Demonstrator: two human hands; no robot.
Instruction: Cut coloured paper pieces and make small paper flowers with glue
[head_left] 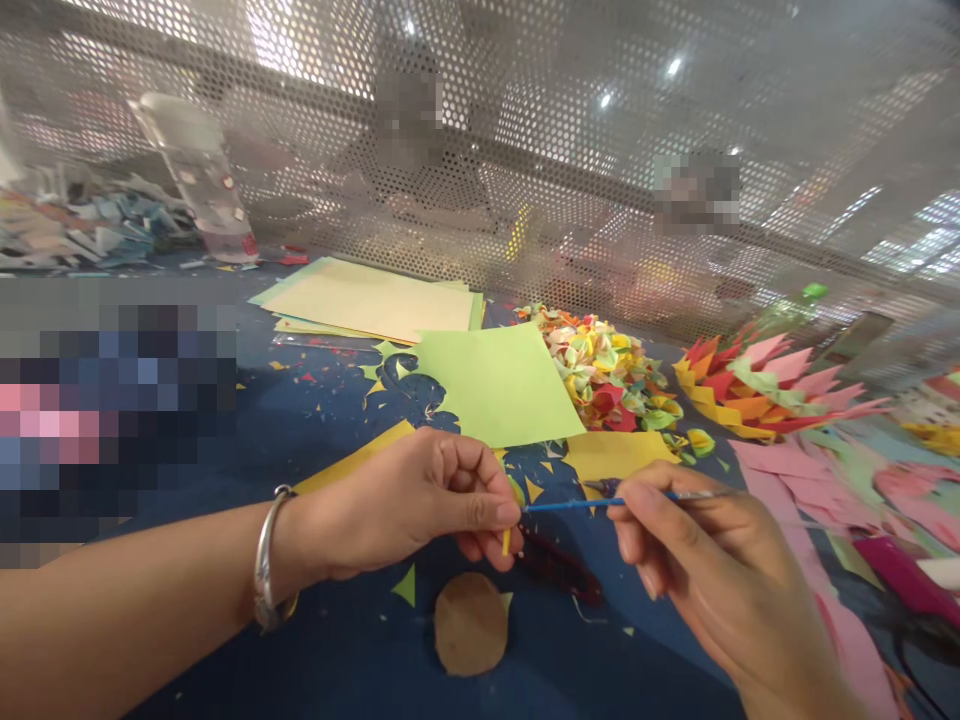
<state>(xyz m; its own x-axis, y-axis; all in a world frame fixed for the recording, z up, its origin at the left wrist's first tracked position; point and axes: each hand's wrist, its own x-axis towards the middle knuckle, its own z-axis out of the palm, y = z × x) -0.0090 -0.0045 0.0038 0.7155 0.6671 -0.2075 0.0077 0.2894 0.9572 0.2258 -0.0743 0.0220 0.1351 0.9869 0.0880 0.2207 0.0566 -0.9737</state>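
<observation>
My left hand point(420, 500), with a silver bangle at the wrist, is closed in a pinch on a small yellow paper strip point(507, 541) that pokes out below the thumb. My right hand point(697, 560) is closed on a thin blue stick point(577, 505), holding it level with its tip touching the pinched paper. Under both hands lies a dark red object point(559, 568) on the blue table point(337, 650), beside a brown paper disc point(471, 622).
A green sheet point(499, 385) and yellow sheets point(371, 300) lie ahead. A heap of small folded paper pieces point(611, 375) sits behind, spiky folded shapes point(757, 390) and pink paper point(795, 480) to the right. A perforated metal screen point(525, 180) closes the back. Paper scraps litter the table.
</observation>
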